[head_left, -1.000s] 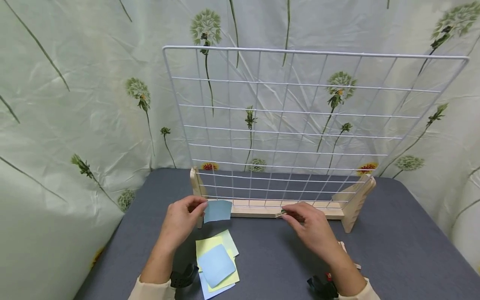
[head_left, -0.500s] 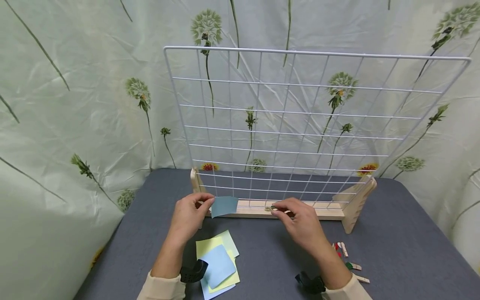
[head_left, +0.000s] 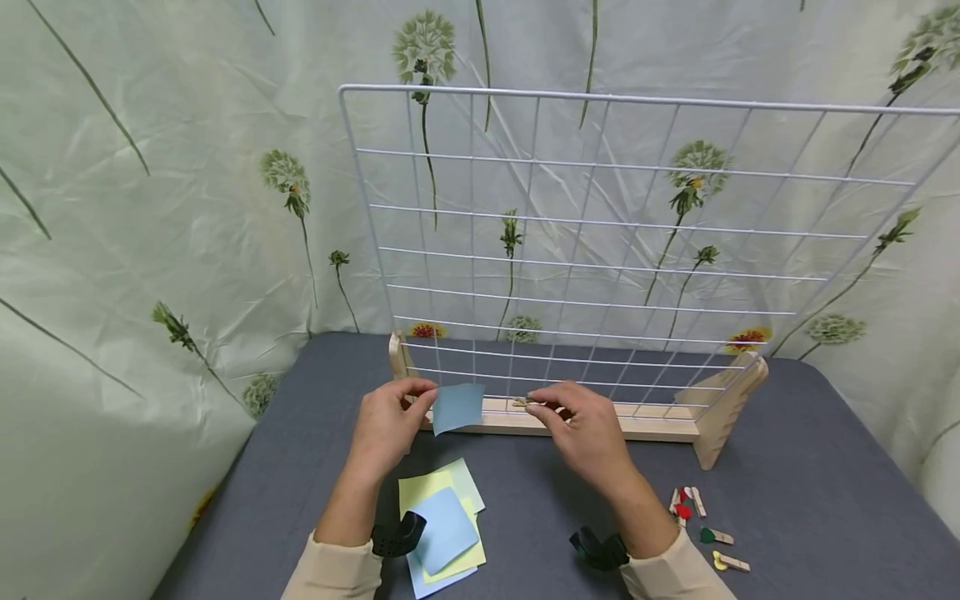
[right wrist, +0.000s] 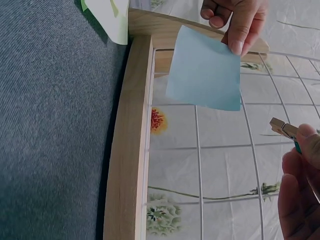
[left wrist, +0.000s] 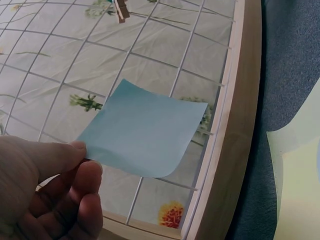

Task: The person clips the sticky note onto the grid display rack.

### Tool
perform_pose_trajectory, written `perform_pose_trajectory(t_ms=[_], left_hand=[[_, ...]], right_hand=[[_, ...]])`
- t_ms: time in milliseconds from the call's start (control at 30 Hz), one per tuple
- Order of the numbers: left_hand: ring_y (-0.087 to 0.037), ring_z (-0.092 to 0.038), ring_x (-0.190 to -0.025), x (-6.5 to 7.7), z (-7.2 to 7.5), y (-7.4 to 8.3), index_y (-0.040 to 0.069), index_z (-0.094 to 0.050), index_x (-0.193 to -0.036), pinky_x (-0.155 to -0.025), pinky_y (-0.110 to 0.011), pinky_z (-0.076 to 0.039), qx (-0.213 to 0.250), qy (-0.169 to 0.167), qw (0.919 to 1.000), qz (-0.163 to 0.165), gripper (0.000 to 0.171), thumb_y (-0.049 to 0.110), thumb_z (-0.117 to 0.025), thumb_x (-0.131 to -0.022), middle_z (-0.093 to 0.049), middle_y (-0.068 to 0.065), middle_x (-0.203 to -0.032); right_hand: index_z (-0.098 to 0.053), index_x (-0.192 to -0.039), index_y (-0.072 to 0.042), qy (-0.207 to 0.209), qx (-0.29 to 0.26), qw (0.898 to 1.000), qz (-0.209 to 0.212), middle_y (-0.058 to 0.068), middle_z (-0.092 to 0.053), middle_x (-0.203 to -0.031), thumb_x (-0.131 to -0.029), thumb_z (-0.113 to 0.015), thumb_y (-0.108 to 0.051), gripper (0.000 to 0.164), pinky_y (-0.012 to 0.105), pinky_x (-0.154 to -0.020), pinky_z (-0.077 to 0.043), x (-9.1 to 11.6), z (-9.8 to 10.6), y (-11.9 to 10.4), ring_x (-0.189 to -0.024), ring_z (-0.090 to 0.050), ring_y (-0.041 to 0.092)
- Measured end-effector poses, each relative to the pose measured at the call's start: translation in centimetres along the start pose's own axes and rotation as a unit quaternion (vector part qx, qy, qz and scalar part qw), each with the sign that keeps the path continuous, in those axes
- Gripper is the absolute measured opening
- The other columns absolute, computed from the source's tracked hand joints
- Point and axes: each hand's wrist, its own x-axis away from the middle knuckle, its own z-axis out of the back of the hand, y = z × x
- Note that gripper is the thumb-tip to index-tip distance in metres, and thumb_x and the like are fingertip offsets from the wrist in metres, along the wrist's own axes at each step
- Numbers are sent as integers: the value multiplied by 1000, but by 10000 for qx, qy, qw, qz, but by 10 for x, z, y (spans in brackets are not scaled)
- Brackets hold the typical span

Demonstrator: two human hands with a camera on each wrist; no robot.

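In front of the white wire grid (head_left: 570, 264), the left hand's grip (head_left: 388, 422) pinched a square blue paper note (head_left: 458, 407) near one corner, so it could buckle if nudged by the small wooden clothespin (right wrist: 283, 128) pinched rightward in the right hand's grip (head_left: 583, 427).

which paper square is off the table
The blue square pinched in the left hand; the other squares lie overlapping on the table.

Left fingers (head_left: 415, 387) pinch a blue note (head_left: 459, 406), right fingers (head_left: 552, 393) a small clip (head_left: 520, 402).
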Motion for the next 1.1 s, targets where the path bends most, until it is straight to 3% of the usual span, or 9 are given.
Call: perform_pose_trajectory(t_ms=[433,733,933,1100], left_hand=[[-10,-66,-62,-7,5,2,12,-78,-103,-52,-27,-47,-160,252,9993,-220,12,20,-73,-96,-76,-5,-93],[-7,-63,-56,-9,-1,3,12,-78,-102,-49,-25,-45,-101,373,9988,-301,11,20,-74,-95,-77,-5,-90],[-6,-60,-51,-8,-7,3,13,-79,-98,-46,-23,-43,-195,805,9952,-519,9,20,-76,-93,-75,-5,-79],[-9,-62,-53,-8,-11,1,12,-80,-94,-50,-26,-45,-647,1350,9841,-957,9,21,-79,-91,-78,-4,-84]], right_hand=[[-79,-100,-7,12,-278,9996,-49,3,-74,-90,-83,-83,-5,17,25,-64,-57,-11,-18,-6,-74,-67,11],[-81,-93,-11,372,130,9986,356,1,-76,-84,-82,-85,-11,12,23,-58,-51,-21,-36,-11,-66,-64,8],[-82,-93,-13,508,536,9939,821,0,-78,-85,-82,-85,-15,11,26,-59,-53,-31,-47,-14,-73,-72,11],[-83,-92,-13,619,889,9867,1216,-1,-78,-85,-82,-85,-17,11,26,-58,-54,-38,-58,-17,-74,-74,11]])
